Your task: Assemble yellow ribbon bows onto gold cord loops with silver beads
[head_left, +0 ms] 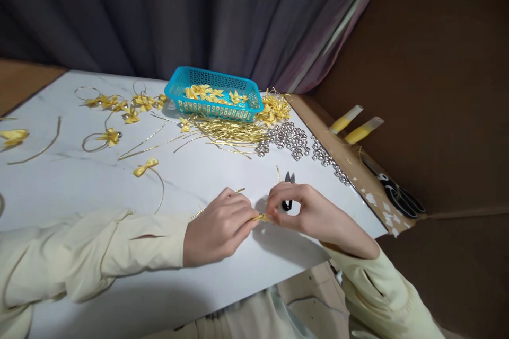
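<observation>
Between my two hands, above the front of the white table, is a small yellow ribbon bow (pixel 261 217), mostly hidden by fingers. My left hand (pixel 222 225) pinches its left side, and a gold cord sticks out behind that hand. The fingertips of my right hand (pixel 306 212) are closed on the bow's right side. Just behind the right hand lie small black snips (pixel 289 177), blades pointing away and handles partly covered. Left of my hands rests another yellow bow (pixel 146 167) with a cord curving from it.
A blue basket (pixel 214 111) of yellow bows stands at the back. In front lie gold cords (pixel 234 133) and silver rings (pixel 289 137). Finished-looking bows with loops (pixel 112 136) spread left. Black scissors (pixel 397 190) and two yellow-filled tubes (pixel 363 130) lie right, by a brown panel.
</observation>
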### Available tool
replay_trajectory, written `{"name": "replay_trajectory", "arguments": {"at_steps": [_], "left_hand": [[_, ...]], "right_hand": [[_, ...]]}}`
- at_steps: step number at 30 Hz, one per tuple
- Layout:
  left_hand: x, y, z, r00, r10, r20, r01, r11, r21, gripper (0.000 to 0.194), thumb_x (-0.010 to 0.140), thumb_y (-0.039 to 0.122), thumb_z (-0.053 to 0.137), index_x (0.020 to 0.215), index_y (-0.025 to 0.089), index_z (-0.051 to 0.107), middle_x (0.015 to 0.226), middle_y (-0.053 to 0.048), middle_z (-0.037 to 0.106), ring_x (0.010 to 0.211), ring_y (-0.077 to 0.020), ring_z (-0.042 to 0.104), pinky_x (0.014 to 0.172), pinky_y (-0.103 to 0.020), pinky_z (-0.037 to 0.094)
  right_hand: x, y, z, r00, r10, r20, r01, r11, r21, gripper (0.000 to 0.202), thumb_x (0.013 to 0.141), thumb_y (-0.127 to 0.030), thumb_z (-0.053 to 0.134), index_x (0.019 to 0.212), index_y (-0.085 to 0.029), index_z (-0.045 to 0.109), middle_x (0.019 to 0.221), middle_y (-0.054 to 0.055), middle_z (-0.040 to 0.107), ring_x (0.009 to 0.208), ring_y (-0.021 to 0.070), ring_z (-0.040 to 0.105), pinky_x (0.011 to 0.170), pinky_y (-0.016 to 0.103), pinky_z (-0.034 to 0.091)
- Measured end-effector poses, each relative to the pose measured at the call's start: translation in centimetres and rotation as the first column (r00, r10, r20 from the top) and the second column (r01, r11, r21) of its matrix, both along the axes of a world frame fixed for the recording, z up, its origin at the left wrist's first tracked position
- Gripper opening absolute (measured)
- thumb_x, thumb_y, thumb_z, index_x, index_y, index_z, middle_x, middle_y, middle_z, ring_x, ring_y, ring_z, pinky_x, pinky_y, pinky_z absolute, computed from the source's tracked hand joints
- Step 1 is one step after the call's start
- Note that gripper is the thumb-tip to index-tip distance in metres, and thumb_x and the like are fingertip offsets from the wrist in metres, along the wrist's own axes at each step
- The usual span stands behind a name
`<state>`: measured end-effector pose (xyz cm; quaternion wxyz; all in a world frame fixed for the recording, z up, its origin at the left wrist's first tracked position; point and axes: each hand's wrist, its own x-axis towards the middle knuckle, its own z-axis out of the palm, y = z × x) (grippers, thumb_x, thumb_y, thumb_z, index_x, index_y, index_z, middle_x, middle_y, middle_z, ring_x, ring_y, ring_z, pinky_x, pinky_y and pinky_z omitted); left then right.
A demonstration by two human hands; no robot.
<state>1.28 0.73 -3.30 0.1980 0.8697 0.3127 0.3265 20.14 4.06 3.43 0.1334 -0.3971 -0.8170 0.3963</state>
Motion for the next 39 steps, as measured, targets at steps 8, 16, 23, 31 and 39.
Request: {"name": "replay_trajectory", "arguments": {"at_steps": [8,16,23,31,39], "left_hand": [[0.2,0.2,-0.1,0.999,0.045,-0.007,-0.046,0.999,-0.026,0.017,0.09,0.015,0.042,0.082,0.014,0.057,0.074,-0.003,0.061,0.076,-0.0147,0.053,0.075,-0.031,0.034],[0.1,0.3,0.1,1.0,0.017,-0.004,-0.017,0.995,-0.094,0.017,0.089,0.014,0.042,0.082,0.014,0.057,0.076,-0.004,0.061,0.075,-0.014,0.054,0.075,-0.03,0.035],[0.1,0.1,0.2,0.999,-0.02,-0.027,0.016,0.993,-0.117,0.017,0.089,0.016,0.042,0.085,0.015,0.059,0.077,-0.003,0.063,0.076,-0.0142,0.056,0.077,-0.03,0.035],[0.2,0.4,0.2,0.998,0.06,0.032,-0.057,0.993,-0.107,0.016,0.09,0.018,0.043,0.084,0.015,0.058,0.076,-0.003,0.064,0.075,-0.0145,0.057,0.075,-0.031,0.035],[0.1,0.4,0.2,0.989,0.124,0.076,-0.115,0.988,-0.105,0.013,0.09,0.016,0.043,0.086,0.015,0.056,0.079,-0.003,0.064,0.077,-0.0151,0.056,0.074,-0.031,0.034]], "right_hand": [[-0.2,-1.1,-1.3,0.988,-0.142,-0.058,0.146,0.985,0.092,0.011,0.072,-0.011,0.056,0.067,-0.017,0.063,0.068,0.002,0.061,0.072,0.0154,0.055,0.073,0.03,0.04],[-1.1,-3.0,-1.7,0.979,-0.17,0.109,0.071,0.796,0.601,0.012,0.075,-0.007,0.053,0.072,-0.016,0.061,0.069,0.003,0.06,0.085,0.0202,0.053,0.078,0.037,0.028],[-0.9,-2.0,-1.2,0.979,-0.119,0.163,0.009,0.832,0.555,0.013,0.075,-0.007,0.054,0.07,-0.017,0.061,0.068,0.003,0.062,0.08,0.0191,0.055,0.074,0.035,0.028],[-0.1,-3.5,0.1,0.939,-0.344,-0.004,0.322,0.876,0.359,0.015,0.082,-0.025,0.055,0.071,-0.018,0.063,0.066,0.003,0.061,0.068,0.0163,0.054,0.065,0.028,0.038],[-1.8,-5.1,-3.2,0.884,-0.463,-0.072,0.468,0.879,0.096,0.024,0.083,-0.03,0.051,0.076,-0.014,0.067,0.061,0.002,0.063,0.05,0.0107,0.05,0.047,0.021,0.037]]}}
